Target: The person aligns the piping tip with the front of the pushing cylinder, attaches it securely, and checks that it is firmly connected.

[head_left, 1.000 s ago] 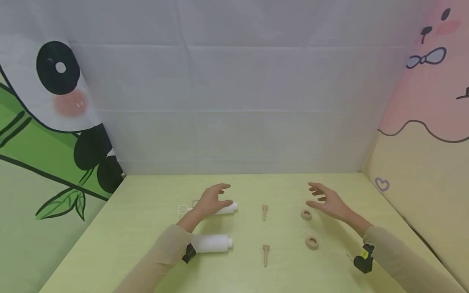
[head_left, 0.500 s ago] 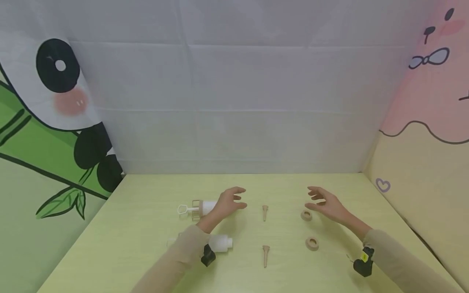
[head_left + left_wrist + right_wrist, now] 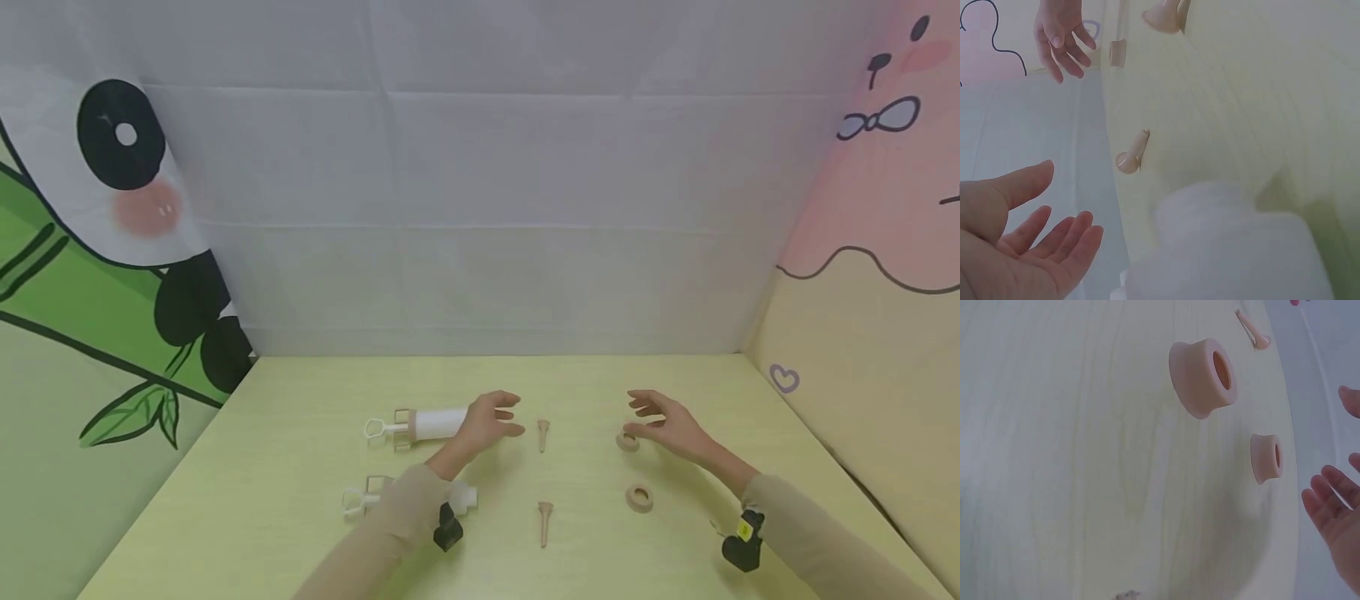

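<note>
My left hand (image 3: pixel 487 425) hovers over the front end of the far white syringe (image 3: pixel 437 424), fingers apart and holding nothing. Its fingertips are just left of the far beige cone-shaped nozzle (image 3: pixel 543 433). A nearer white syringe (image 3: pixel 463 497), with a looped plunger handle, is partly covered by the left sleeve. The near nozzle (image 3: pixel 545 522) lies on the table to its right. My right hand (image 3: pixel 671 425), fingers loosely bent with nothing in them, hangs above the far beige ring (image 3: pixel 628 442). The near ring (image 3: pixel 1204 378) shows large in the right wrist view.
The pale yellow table (image 3: pixel 300 467) meets a white cloth (image 3: pixel 495 283) at the back. Cartoon-printed cloths stand on both sides. Each wrist bears a small black camera (image 3: pixel 447 528).
My left hand has moved right and slightly nearer, uncovering more of the far syringe. My right hand has sunk a little towards the far ring. The table items lie still.
</note>
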Motion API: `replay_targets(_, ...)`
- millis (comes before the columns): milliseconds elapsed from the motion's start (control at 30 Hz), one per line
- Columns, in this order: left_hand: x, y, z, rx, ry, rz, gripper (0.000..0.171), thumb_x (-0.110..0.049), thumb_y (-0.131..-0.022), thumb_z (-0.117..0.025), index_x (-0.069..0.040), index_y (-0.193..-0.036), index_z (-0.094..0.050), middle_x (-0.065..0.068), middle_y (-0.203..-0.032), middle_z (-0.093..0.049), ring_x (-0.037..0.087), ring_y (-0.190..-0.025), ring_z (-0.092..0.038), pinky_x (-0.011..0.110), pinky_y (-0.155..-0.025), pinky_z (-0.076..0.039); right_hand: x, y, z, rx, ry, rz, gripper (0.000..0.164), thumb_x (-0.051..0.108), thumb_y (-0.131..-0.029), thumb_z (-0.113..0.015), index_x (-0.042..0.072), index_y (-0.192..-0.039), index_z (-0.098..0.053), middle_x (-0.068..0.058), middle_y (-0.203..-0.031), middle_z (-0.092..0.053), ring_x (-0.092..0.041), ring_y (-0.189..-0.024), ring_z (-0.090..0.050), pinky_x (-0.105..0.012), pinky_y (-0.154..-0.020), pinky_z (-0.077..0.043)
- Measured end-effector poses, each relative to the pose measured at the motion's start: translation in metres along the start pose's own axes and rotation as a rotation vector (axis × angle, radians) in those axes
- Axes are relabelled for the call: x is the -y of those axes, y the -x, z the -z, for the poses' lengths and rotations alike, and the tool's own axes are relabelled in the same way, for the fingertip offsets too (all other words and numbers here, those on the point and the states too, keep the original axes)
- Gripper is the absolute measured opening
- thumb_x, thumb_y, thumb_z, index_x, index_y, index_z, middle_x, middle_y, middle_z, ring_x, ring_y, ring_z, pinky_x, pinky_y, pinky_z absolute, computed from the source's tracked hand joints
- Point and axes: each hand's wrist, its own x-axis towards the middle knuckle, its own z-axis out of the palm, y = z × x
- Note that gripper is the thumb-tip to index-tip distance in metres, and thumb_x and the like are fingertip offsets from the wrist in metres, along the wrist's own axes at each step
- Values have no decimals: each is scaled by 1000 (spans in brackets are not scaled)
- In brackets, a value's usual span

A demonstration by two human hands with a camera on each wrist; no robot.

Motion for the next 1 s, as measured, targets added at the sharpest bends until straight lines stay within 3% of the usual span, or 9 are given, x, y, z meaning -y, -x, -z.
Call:
replay_targets(333,-1,-5,-20,-48,58,9,40,1,-76,-68,9,-113,-55,24,-115,-56,37,-100,-58,35,-78,-53,9,4,1,29,-64,-38,52,11,-82,-67,-9,-125,-45,-31,-115,-51,-44,-102,-51,-51,-82,-46)
replay_targets(667,0,-10,-36,-135,127,83,37,-2,-78,-66,8,-112,-56,23,-109,-60,34,-94,-61,36,-78,-52,-17,4,-3,50,-49,-113,54,24,-82,-67,-4,-124,-49,-23,-116,-54,-36,-103,-53,-41,-79,-48)
replay_targets(1000,3,-15,-45,-195,124,130,37,-3,-78,-67,11,-110,-56,23,-107,-59,35,-95,-60,38,-80,-51,-24,6,-6,49,-72,-122,53,21,-81,-68,-6,-122,-49,-23,-112,-55,-33,-99,-54,-36,-78,-46)
